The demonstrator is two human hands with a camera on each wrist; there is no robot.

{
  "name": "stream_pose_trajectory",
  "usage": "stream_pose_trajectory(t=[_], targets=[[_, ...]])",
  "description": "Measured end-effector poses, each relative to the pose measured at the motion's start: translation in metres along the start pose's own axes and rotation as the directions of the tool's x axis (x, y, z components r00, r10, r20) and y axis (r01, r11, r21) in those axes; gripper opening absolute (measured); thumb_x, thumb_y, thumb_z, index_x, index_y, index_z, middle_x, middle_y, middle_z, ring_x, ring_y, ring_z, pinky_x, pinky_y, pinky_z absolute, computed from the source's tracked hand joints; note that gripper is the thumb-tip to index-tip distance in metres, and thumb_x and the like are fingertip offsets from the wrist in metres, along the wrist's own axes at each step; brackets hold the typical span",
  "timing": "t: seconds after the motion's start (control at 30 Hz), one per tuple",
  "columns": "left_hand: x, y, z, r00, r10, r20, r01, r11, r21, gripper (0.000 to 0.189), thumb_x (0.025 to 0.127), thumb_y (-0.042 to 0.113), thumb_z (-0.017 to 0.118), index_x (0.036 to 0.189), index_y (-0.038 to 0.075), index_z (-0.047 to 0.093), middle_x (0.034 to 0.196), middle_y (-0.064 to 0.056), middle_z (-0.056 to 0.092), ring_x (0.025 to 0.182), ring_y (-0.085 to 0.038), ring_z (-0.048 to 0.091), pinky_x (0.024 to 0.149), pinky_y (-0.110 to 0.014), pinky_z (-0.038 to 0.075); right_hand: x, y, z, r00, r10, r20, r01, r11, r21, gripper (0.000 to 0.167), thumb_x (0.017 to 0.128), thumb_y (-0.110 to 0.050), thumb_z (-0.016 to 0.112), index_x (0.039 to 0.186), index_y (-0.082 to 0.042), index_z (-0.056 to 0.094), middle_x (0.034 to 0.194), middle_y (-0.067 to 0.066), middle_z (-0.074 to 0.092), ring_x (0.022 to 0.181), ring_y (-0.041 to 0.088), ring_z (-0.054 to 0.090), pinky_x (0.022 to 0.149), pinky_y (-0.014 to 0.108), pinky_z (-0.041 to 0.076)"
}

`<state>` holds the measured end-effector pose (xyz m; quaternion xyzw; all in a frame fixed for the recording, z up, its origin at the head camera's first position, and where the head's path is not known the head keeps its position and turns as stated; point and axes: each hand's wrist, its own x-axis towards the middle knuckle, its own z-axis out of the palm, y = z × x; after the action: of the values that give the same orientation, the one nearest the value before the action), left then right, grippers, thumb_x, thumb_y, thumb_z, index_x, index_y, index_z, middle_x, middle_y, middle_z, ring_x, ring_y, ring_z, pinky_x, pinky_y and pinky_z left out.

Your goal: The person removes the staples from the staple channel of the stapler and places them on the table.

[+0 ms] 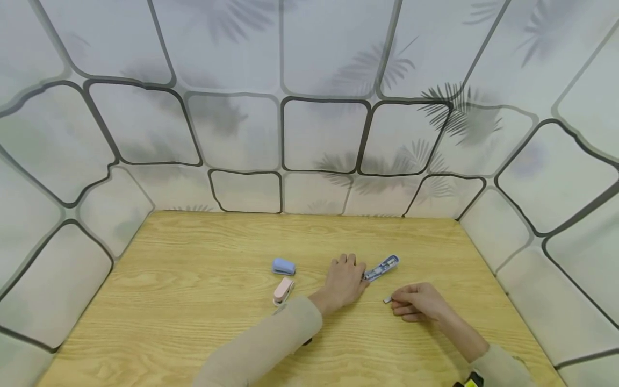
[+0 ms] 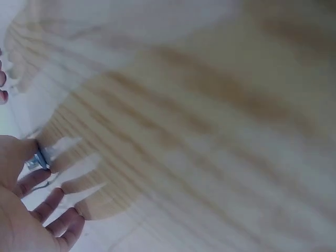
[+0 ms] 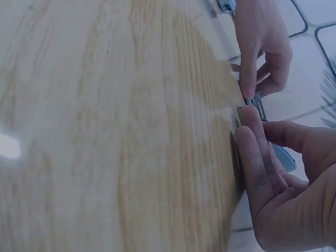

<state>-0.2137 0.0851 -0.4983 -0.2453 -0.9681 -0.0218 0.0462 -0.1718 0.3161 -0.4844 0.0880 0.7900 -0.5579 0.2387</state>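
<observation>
Currently, the opened blue stapler (image 1: 383, 267) lies on the wooden table (image 1: 193, 258), its near end pinched between thumb and forefinger of the left hand (image 1: 342, 282), while the right hand (image 1: 419, 302) pinches a staple strip (image 1: 387, 300) nearby.

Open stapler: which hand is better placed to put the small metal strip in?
Probably the right hand: it pinches the small metal strip near the open stapler, one end sticking out. The left hand is busy holding the stapler's end.
</observation>
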Motion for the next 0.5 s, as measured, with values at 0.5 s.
stream_pose_trajectory(t=[0.5], targets=[[-0.051, -0.038, -0.043, 0.995, 0.059, -0.085, -0.07, 0.989, -0.132, 0.039, 0.106, 0.045, 0.06, 0.127, 0.014, 0.069, 0.12, -0.004, 0.07, 0.114, -0.022, 0.065, 0.098, -0.037, 0.056, -0.004, -0.03, 0.027, 0.919, -0.388, -0.074, 0.365, 0.906, -0.213, 0.03, 0.1, -0.016, 0.073, 0.114, 0.01, 0.071, 0.097, 0.022, 0.077, 0.078, 0.015, 0.074, 0.069, 0.031, 0.065]])
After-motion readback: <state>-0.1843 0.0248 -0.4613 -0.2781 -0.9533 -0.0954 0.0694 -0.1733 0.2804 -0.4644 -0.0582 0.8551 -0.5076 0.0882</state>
